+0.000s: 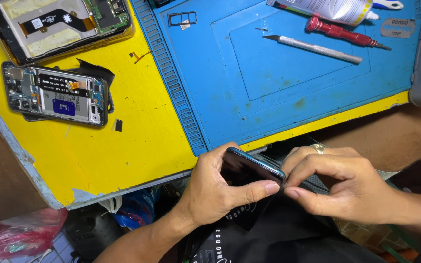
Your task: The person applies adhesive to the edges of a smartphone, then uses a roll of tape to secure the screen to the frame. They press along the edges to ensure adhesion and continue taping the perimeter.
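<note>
- Dark phone, glossy black with a blue-green edge, is held below the near edge of the blue mat, off the yellow table and over the person's lap.
- Left hand wraps the phone from beneath, thumb laid along its near edge, fingers curled behind it: a firm grip.
- Right hand meets the phone's right corner, thumb and forefinger pressed together at that corner; whether they pinch a small tool or only the edge cannot be told. A ring sits on one finger.
- On the blue mat, at its far side: a silver craft knife, a red screwdriver, a white glue tube, and a razor blade toward the far right corner.
- Near the mat's far left corner lies a small card tray.
- Left of the mat, on the yellow table, lies an opened phone showing its circuit board, and beyond it a second opened phone.
- Between the mat and the nearer opened phone, a small black scrap.
</note>
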